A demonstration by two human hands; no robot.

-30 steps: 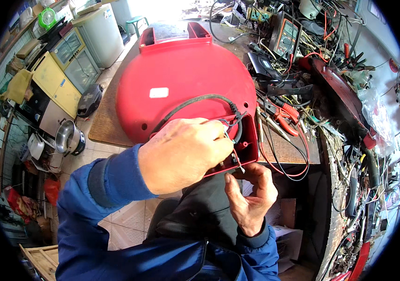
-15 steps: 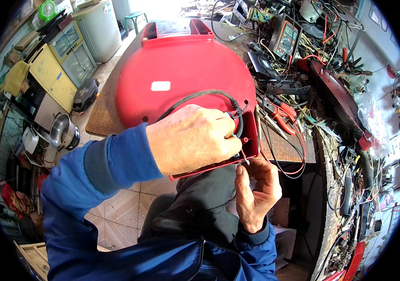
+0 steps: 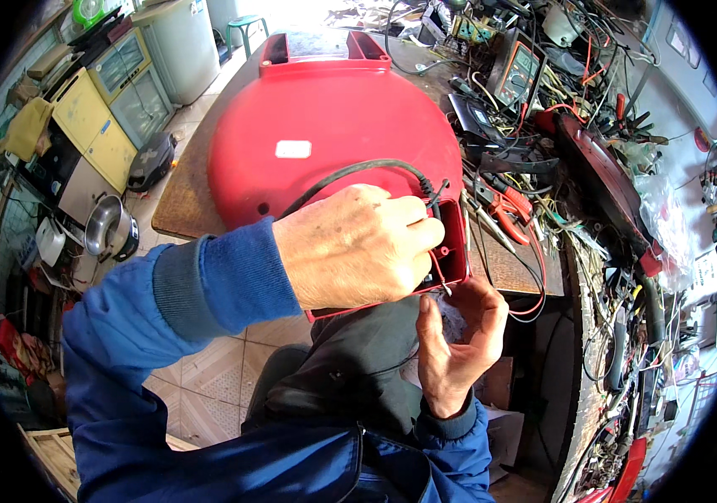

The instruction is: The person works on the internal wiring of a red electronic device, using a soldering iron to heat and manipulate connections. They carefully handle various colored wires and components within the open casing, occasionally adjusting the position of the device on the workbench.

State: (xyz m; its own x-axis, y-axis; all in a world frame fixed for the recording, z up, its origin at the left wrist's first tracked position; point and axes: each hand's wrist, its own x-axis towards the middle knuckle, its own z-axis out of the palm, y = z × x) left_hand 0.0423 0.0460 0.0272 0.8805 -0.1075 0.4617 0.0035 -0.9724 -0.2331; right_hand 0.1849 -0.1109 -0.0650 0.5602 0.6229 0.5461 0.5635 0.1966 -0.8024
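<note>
A large round red plastic housing (image 3: 333, 117) lies on the wooden bench, its open box-like end toward me. My left hand (image 3: 367, 247) reaches over that end with its fingers curled together at the opening; whatever they grip is hidden. A thin red wire (image 3: 437, 268) comes out beside these fingers and runs down to a pale tip at the housing's edge. Just below that tip, my right hand (image 3: 463, 344) is held palm up, thumb and bent fingers apart. A black cable (image 3: 350, 168) arches over the housing behind my left hand.
Pliers with red handles (image 3: 508, 220), a multimeter (image 3: 516, 71) and tangled wires crowd the bench on the right. A dark red, disc-like part (image 3: 597, 172) leans there. To the left stand a yellow cabinet (image 3: 94, 126) and a steel pot (image 3: 107, 226).
My right thumb and fingers have spread wider apart near the wire tip. My left hand has shifted slightly right, still at the opening. The view has moved a little.
</note>
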